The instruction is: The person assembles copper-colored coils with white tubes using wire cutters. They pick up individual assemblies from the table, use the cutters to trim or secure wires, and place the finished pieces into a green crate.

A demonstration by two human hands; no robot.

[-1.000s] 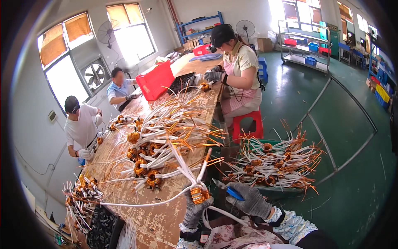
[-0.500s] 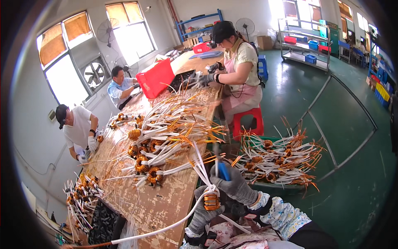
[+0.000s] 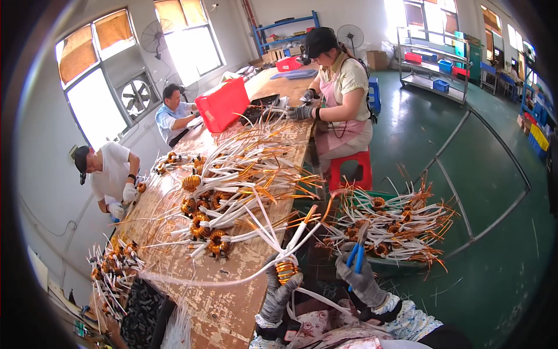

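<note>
Coil (image 3: 286, 271) clasped by left hand (image 3: 275, 298), leads (image 3: 298, 235) mostly upward, pliers (image 3: 358, 256) grasped by right hand (image 3: 365, 284), near-upright, tip up

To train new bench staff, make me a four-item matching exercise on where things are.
Things:
1. Copper-wound coil with white leads
2. Blue-handled metal pliers
3. Large red plastic bin
4. Red plastic stool

Places:
A. Under the seated co-worker in a pink apron
B. In the gloved right hand
C. On the worn wooden table
D. In the gloved left hand

Pairs: 1-D, 2-B, 3-C, 4-A
</note>
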